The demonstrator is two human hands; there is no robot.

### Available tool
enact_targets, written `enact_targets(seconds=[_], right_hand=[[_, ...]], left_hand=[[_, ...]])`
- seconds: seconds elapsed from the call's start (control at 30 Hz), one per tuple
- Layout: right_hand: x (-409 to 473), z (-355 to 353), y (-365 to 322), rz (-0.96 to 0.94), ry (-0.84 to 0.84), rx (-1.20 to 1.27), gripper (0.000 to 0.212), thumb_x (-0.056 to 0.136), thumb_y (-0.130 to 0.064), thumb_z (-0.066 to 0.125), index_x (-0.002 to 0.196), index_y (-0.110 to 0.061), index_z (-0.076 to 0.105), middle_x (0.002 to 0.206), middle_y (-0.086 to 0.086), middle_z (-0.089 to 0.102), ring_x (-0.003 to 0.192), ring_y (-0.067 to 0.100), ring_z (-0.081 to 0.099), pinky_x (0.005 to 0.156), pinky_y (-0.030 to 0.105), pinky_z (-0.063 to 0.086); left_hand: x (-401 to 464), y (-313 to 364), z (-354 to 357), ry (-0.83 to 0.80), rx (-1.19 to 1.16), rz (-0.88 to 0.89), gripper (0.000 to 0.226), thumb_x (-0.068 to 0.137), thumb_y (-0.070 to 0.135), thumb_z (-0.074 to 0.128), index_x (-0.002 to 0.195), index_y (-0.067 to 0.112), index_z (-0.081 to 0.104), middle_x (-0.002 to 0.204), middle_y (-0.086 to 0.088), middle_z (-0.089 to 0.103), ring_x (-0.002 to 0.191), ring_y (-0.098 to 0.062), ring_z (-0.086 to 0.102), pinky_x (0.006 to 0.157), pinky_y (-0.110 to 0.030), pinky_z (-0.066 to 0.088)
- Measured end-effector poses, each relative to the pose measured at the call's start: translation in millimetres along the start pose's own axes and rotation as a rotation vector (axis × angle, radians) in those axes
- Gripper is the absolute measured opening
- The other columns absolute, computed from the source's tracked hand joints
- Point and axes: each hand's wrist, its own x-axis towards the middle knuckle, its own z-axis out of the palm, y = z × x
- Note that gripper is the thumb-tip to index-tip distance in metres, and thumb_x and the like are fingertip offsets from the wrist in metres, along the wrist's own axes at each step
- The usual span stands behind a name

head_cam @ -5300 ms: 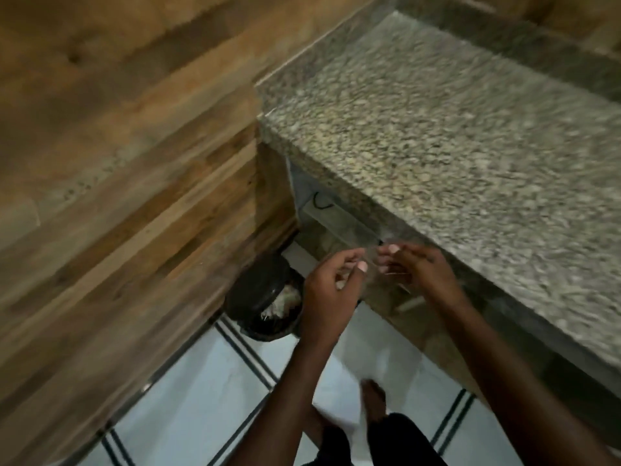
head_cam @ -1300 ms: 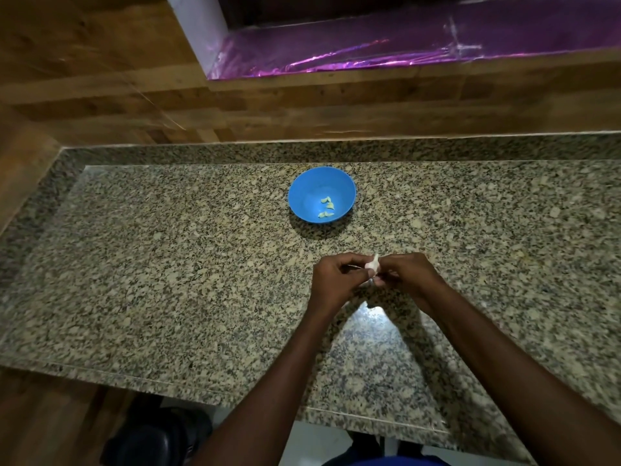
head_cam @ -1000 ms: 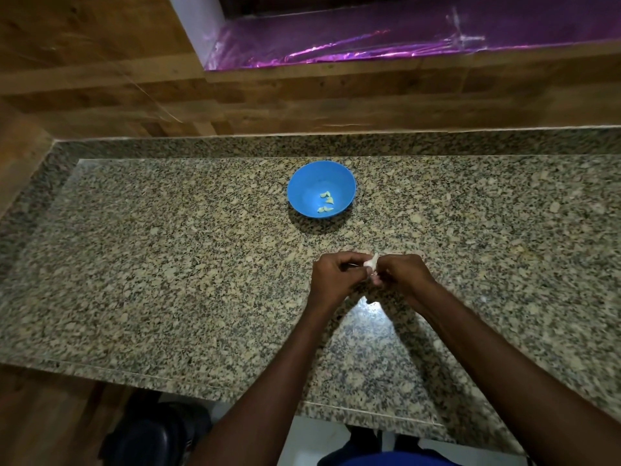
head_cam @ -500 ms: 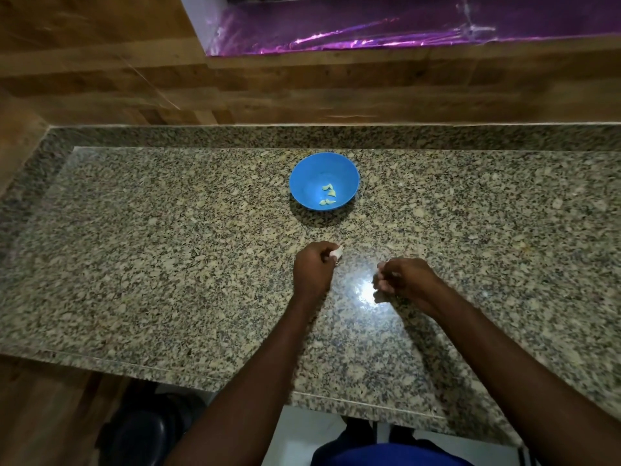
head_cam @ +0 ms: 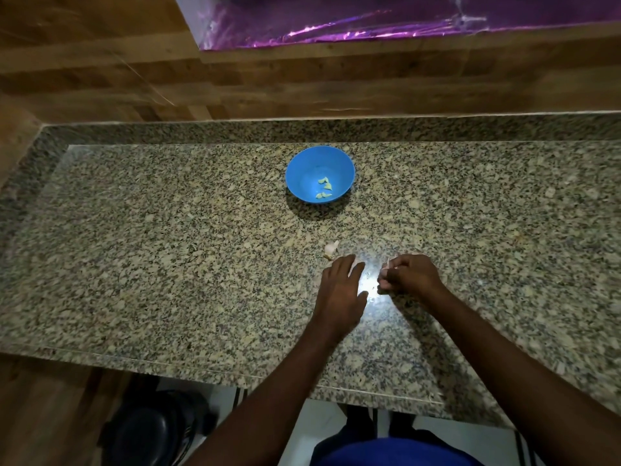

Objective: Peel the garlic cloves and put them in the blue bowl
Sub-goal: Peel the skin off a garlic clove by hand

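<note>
The left hand (head_cam: 339,294) now lies flat and open on the worktop (head_cam: 168,250), fingers (head_cam: 346,267) straight and holding nothing; half a second ago it was curled round a pale garlic piece. That garlic piece (head_cam: 331,249) now lies on the worktop just beyond the left fingertips, apart from them. The right hand (head_cam: 408,275) has its fingers curled, pinching a small pale scrap (head_cam: 386,268) at the tips, much as before; whether this is a clove or only skin is too small to tell. The two hands, which a second ago met over the garlic, are now set apart with a bright glare spot on the stone between them.

The blue bowl (head_cam: 302,176) stands farther back on the worktop, well apart from the hands, with a few peeled cloves (head_cam: 324,188) lying inside it; their exact number is hard to make out.

The worktop is speckled granite with a raised back edge, set against a wood-panelled wall (head_cam: 100,79). A shiny purple sheet (head_cam: 369,21) runs along the top, cut off by the frame. Below the near edge shows pale floor and a dark bin (head_cam: 148,432), partly hidden.
</note>
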Motion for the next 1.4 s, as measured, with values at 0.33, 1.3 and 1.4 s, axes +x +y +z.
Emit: enact_targets(seconds=[0.33, 1.3, 1.4], right_hand=[[-0.6, 7.9, 23.1, -0.545, 0.191, -0.587, 0.022, 0.081, -0.015, 0.074, 0.065, -0.025, 0.063, 0.066, -0.014, 0.063, 0.065, 0.004, 0.063, 0.063, 0.023, 0.051], [6.7, 11.6, 4.8, -0.686, 0.058, -1.164, 0.024, 0.092, -0.021, 0.056, 0.070, -0.011, 0.056, 0.066, 0.008, 0.058, 0.064, 0.033, 0.059, 0.056, 0.035, 0.043], [8.6, 15.9, 0.6, -0.706, 0.023, -1.298, 0.016, 0.091, -0.022, 0.060, 0.079, -0.012, 0.063, 0.076, 0.009, 0.065, 0.073, 0.031, 0.064, 0.061, 0.032, 0.042]], left_hand=[[-9.2, -15.5, 0.8, -0.129, -0.029, 0.043, 0.080, 0.092, 0.046, 0.057, 0.159, 0.018, 0.023, 0.168, -0.007, 0.013, 0.154, -0.027, 0.010, 0.118, -0.050, 0.015], [-8.9, -15.3, -2.1, -0.169, -0.052, 0.019, 0.082, 0.092, 0.042, 0.058, 0.160, 0.021, 0.019, 0.169, -0.002, 0.007, 0.155, -0.023, 0.003, 0.118, -0.046, 0.014], [-8.8, -14.9, -2.0, -0.178, -0.043, 0.015, 0.082, 0.092, 0.043, 0.058, 0.160, 0.021, 0.019, 0.169, -0.002, 0.007, 0.155, -0.023, 0.003, 0.118, -0.047, 0.014]])
